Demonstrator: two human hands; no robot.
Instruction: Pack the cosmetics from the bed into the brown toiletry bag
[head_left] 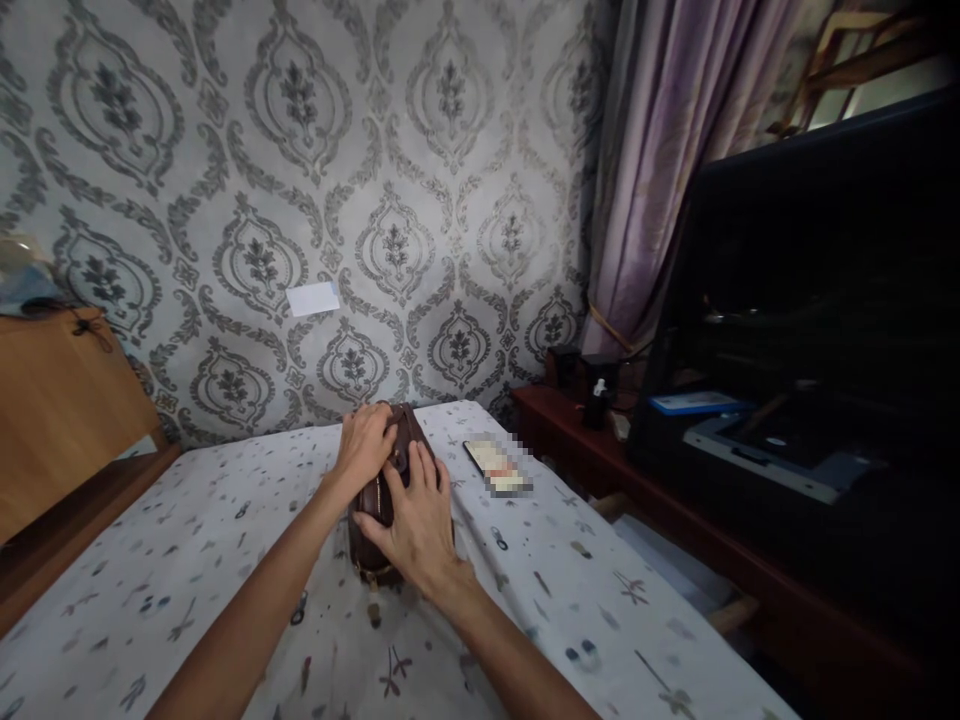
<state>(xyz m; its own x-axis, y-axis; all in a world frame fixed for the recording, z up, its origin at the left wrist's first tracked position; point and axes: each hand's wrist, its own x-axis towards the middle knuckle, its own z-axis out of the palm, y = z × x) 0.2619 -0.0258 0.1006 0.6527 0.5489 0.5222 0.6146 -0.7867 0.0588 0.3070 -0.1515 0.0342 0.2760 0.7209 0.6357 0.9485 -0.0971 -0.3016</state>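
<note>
A dark brown leather bag (368, 556) with a gold-coloured zipper lies on the patterned bed sheet, its long side pointing away from me. Over its far end curls my left hand (366, 441), the fingers bent around the top near the handle. My right hand (421, 517) grips the nearer part, thumb across the top by the zipper and fingers spread toward the right side. Both palms hide much of the bag, and what the fingertips pinch cannot be made out. To the right of the bag lies a phone (495, 466), its screen partly blurred.
The white printed sheet (225, 560) covers the bed. A wooden headboard-like panel (67, 410) stands at left. On the right are a dark red cabinet (637, 465) with an open drawer (675, 565) and a large black screen (810, 300). Patterned wallpaper and a purple curtain (652, 150) are behind.
</note>
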